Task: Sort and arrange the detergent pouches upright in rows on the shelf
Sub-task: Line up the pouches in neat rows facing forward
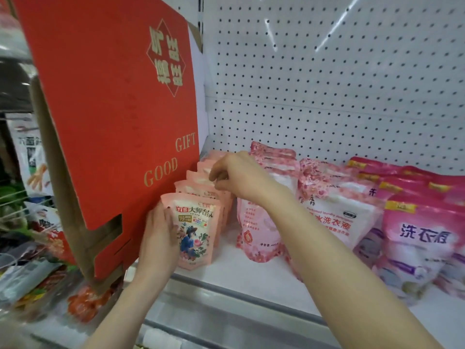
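Observation:
A row of small peach-pink detergent pouches point(201, 182) stands upright on the white shelf point(241, 270), running front to back beside a red box. My left hand point(161, 238) grips the left edge of the front pouch point(195, 233), which shows a figure in blue. My right hand point(239, 176) reaches over the row and pinches the top of a pouch further back. To the right stand taller rose-patterned pouches point(332, 210) and magenta pouches point(417, 238), some leaning.
A large red cardboard gift box point(110, 117) leans at the shelf's left end, touching the pouch row. A white pegboard wall point(327, 84) backs the shelf. Snack packets point(37, 273) fill the neighbouring rack at lower left.

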Demonstrator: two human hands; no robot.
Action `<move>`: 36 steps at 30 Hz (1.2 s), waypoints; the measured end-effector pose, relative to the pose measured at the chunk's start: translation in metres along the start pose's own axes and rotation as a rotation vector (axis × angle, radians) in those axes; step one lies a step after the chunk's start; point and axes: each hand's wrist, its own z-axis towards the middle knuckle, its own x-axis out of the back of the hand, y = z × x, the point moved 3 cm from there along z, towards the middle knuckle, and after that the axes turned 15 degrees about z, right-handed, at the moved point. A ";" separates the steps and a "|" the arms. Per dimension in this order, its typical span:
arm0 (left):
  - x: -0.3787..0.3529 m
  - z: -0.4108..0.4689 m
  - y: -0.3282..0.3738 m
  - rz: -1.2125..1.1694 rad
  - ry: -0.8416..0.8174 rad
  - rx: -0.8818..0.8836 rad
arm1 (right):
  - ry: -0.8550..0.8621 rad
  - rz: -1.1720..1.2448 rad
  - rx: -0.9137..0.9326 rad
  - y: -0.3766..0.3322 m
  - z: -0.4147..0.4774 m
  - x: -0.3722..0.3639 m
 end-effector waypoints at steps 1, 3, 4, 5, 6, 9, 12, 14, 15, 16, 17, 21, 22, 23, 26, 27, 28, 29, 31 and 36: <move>0.008 -0.005 0.009 0.057 0.096 -0.060 | 0.033 0.023 0.003 0.001 -0.005 0.008; 0.024 -0.012 0.033 0.088 0.270 -0.177 | 0.114 0.068 0.002 0.008 -0.016 0.031; 0.032 -0.012 0.047 0.083 0.325 -0.234 | 0.149 0.086 -0.014 0.015 -0.022 0.046; 0.038 -0.009 0.062 0.080 0.349 -0.296 | 0.179 0.097 -0.041 0.023 -0.029 0.063; 0.042 -0.002 0.077 0.080 0.344 -0.363 | 0.208 0.101 -0.075 0.033 -0.035 0.080; 0.039 0.034 0.125 0.104 0.179 -0.536 | 0.259 0.022 -0.216 0.074 -0.046 0.133; 0.015 0.085 0.169 0.187 -0.066 -0.678 | 0.165 -0.115 -0.394 0.119 -0.047 0.168; -0.011 0.117 0.193 0.316 -0.215 -0.732 | 0.055 -0.166 -0.467 0.143 -0.045 0.176; -0.024 0.130 0.202 0.369 -0.275 -0.743 | -0.005 -0.176 -0.491 0.152 -0.043 0.176; -0.037 0.142 0.209 0.404 -0.331 -0.745 | -0.065 -0.181 -0.503 0.161 -0.041 0.175; -0.048 0.152 0.215 0.428 -0.383 -0.744 | -0.122 -0.174 -0.508 0.166 -0.039 0.172; -0.084 0.177 0.227 0.506 -0.543 -0.773 | -0.250 -0.109 -0.529 0.186 -0.029 0.155; -0.090 0.180 0.229 0.511 -0.561 -0.788 | -0.266 -0.121 -0.526 0.191 -0.025 0.151; -0.094 0.184 0.231 0.508 -0.567 -0.799 | -0.269 -0.161 -0.523 0.195 -0.020 0.148; -0.101 0.191 0.232 0.488 -0.565 -0.813 | -0.216 -0.258 -0.480 0.204 -0.008 0.145; -0.102 0.193 0.232 0.485 -0.566 -0.817 | -0.198 -0.273 -0.479 0.207 -0.005 0.145; -0.103 0.195 0.231 0.483 -0.565 -0.821 | -0.190 -0.282 -0.483 0.210 -0.002 0.144; -0.104 0.196 0.231 0.479 -0.564 -0.824 | -0.189 -0.281 -0.489 0.212 -0.001 0.144; -0.104 0.197 0.229 0.460 -0.564 -0.815 | -0.183 -0.257 -0.489 0.218 0.001 0.142; -0.099 0.192 0.227 0.385 -0.592 -0.774 | -0.192 -0.221 -0.461 0.217 -0.003 0.143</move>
